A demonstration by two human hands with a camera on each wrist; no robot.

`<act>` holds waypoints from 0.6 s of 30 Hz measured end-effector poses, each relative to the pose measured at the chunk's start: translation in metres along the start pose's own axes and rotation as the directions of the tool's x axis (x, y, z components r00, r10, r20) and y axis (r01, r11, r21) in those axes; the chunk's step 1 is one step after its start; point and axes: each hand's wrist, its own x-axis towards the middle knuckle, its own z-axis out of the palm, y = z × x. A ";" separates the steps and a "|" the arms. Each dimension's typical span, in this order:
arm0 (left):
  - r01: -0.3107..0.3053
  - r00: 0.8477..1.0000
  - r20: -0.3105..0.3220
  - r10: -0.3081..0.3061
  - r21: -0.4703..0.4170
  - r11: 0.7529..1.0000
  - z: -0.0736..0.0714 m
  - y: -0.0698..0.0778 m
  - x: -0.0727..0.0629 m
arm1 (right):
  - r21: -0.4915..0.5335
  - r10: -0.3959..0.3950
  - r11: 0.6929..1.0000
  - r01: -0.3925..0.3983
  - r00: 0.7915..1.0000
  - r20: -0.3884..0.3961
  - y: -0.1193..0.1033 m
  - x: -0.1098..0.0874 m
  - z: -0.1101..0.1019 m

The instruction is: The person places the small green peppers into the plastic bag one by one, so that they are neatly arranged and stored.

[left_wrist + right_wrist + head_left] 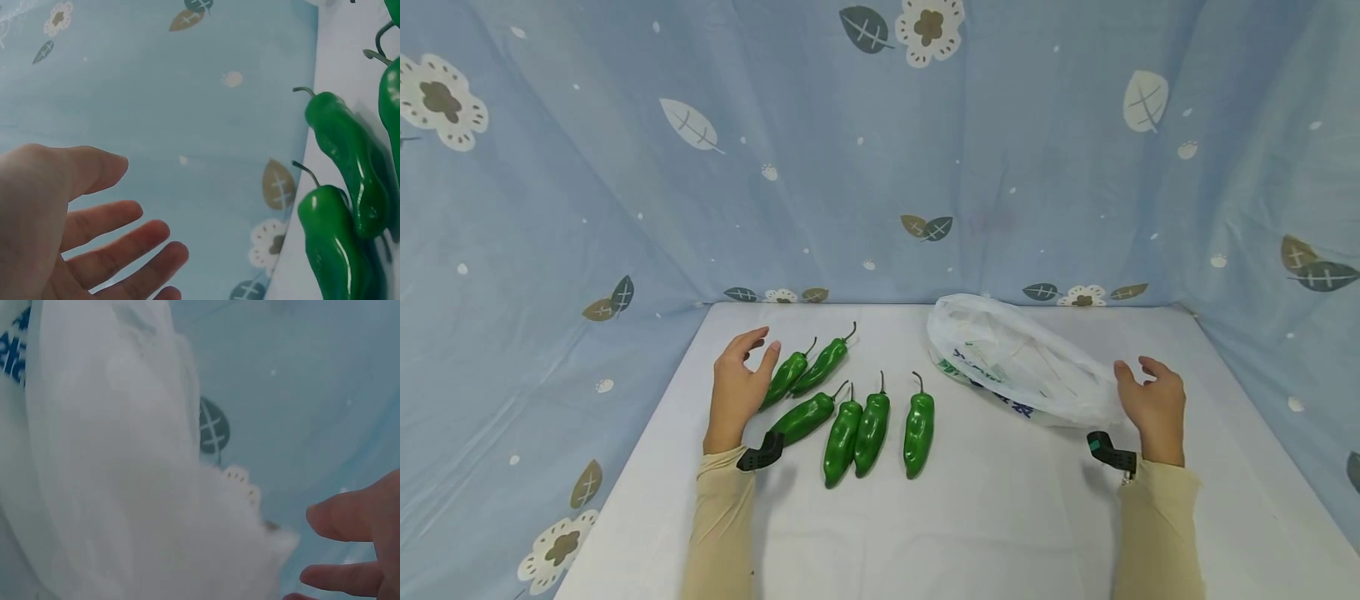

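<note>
My left hand (737, 392) hovers at the left side of the table with thumb and fingers apart, holding nothing. Just right of it lie several green chili peppers with dark stems; the nearest pepper (785, 377) is partly hidden behind the hand. Two peppers (347, 156) show large in the left wrist view. At the right, my right hand (1153, 408) is held with its fingers loosely bent and nothing in them. Its thumb is close to the end of a crumpled white plastic bag (1022, 358), which lies on its side. In the right wrist view the bag (125, 456) and the fingers are apart.
A white-covered table (985, 517) bears everything. Blue patterned cloth (820, 150) hangs behind it and at both sides. A single pepper (919, 433) lies nearest the middle, between the other peppers and the bag. Black wrist devices (762, 452) are worn on both arms.
</note>
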 end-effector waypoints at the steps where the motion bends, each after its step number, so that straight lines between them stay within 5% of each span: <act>1: 0.008 1.000 0.003 -0.008 0.001 1.000 0.000 -0.001 0.000 | 0.001 0.014 1.000 -0.014 1.000 0.010 0.002 0.001 0.000; 18: 0.229 0.968 0.087 -0.237 0.086 0.970 -0.004 -0.027 -0.001 | 0.003 0.058 0.998 -0.060 0.977 0.207 0.026 0.014 -0.001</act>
